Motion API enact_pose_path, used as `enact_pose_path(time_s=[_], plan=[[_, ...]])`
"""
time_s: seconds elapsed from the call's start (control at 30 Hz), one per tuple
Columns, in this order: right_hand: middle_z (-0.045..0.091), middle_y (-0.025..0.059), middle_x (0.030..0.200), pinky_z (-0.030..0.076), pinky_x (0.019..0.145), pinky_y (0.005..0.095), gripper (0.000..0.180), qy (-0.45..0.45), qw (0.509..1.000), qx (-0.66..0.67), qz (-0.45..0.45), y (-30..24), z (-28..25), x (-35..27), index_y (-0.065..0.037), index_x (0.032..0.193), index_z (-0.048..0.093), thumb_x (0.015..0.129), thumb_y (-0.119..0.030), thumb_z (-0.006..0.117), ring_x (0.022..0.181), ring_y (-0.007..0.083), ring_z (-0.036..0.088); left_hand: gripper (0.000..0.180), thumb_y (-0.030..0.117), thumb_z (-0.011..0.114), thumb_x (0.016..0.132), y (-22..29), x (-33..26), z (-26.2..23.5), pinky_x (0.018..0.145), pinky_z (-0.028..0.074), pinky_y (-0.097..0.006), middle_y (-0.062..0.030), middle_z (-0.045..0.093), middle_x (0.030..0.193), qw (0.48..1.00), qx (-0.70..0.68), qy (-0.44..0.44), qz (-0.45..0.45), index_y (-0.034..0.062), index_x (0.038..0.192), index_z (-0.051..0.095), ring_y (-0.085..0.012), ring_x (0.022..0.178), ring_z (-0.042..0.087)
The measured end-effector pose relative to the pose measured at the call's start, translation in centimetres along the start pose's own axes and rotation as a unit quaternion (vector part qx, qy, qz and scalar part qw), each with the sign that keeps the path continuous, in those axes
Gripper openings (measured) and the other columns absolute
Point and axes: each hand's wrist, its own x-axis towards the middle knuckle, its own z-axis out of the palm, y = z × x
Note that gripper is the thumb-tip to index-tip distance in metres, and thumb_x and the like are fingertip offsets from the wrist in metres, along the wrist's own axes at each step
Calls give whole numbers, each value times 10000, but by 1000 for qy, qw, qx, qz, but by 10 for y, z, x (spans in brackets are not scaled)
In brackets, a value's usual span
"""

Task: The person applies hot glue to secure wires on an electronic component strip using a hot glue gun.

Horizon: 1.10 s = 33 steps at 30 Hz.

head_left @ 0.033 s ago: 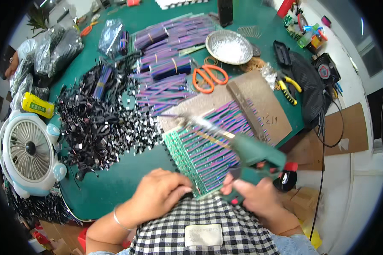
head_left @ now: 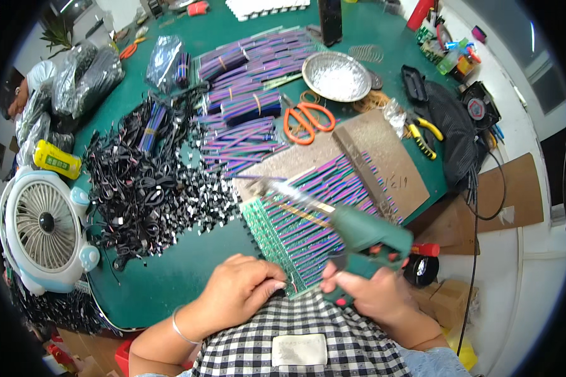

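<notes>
My right hand point(head_left: 383, 292) is wrapped round the grip of a green soldering gun point(head_left: 374, 232). Its metal barrel points left, over a panel of green circuit boards point(head_left: 264, 235). Rows of purple, blue and black striped wires point(head_left: 317, 235) run across from the panel, under a dark flat bar point(head_left: 365, 173) on a brown board point(head_left: 405, 163). At the panel's near corner, my left hand point(head_left: 242, 289) has its fingers curled, thumb and forefinger closed on the edge. The gun hides part of the wires.
Black cables point(head_left: 138, 201) with small connectors heap at left, beside a white fan point(head_left: 44, 220). Striped wire bundles point(head_left: 251, 107), orange-handled scissors point(head_left: 308, 119) and a metal bowl point(head_left: 336, 75) lie beyond. Yellow-handled pliers point(head_left: 423, 138) are at right. A person's arm point(head_left: 22, 97) shows far left.
The soldering gun and my right hand have shifted slightly left. My left hand stays at the panel's corner.
</notes>
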Motion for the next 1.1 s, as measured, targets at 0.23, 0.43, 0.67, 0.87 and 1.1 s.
enact_pose_path(time_s=[0.23, 0.43, 0.67, 0.87, 1.1], plan=[[629, 108, 1031, 526, 724, 257, 318, -63, 990, 106, -61, 19, 14, 7, 13, 1173, 505, 862, 24, 570, 868, 136, 632, 102, 84, 676, 782, 6, 6, 10, 721, 450, -347, -34, 628, 844, 998, -26, 21, 55, 94, 875, 636, -225, 812, 605], [637, 85, 1005, 514, 680, 224, 285, -81, 988, 129, -27, 30, 11, 9, -4, 1138, 542, 860, 6, 607, 885, 130, 631, 143, 53, 691, 755, 7, 11, 10, 723, 462, -347, -27, 623, 867, 996, -1, 22, 89, 95, 881, 637, -224, 830, 610], [622, 35, 900, 504, 690, 237, 151, -53, 994, 80, -43, 31, 11, 8, -4, 1023, 580, 878, -34, 609, 811, 107, 610, 144, 59, 706, 742, 14, 11, 6, 653, 500, -348, -41, 616, 829, 996, 14, 34, 77, 92, 868, 645, -230, 751, 621], [613, 30, 873, 498, 699, 233, 130, 12, 991, 107, -73, 32, 10, 2, -7, 1001, 574, 882, -48, 607, 789, 104, 610, 159, -13, 711, 693, 13, 7, 7, 541, 494, -300, -82, 605, 752, 995, -20, 92, 25, 45, 823, 640, -206, 632, 604], [615, 11, 862, 482, 636, 201, 203, -3, 994, 89, -56, 22, 22, 2, -24, 994, 589, 818, -20, 690, 746, 52, 583, 152, 5, 725, 686, 16, 12, 17, 528, 489, -290, -77, 598, 735, 992, 8, 124, 15, 48, 800, 636, -195, 619, 599]])
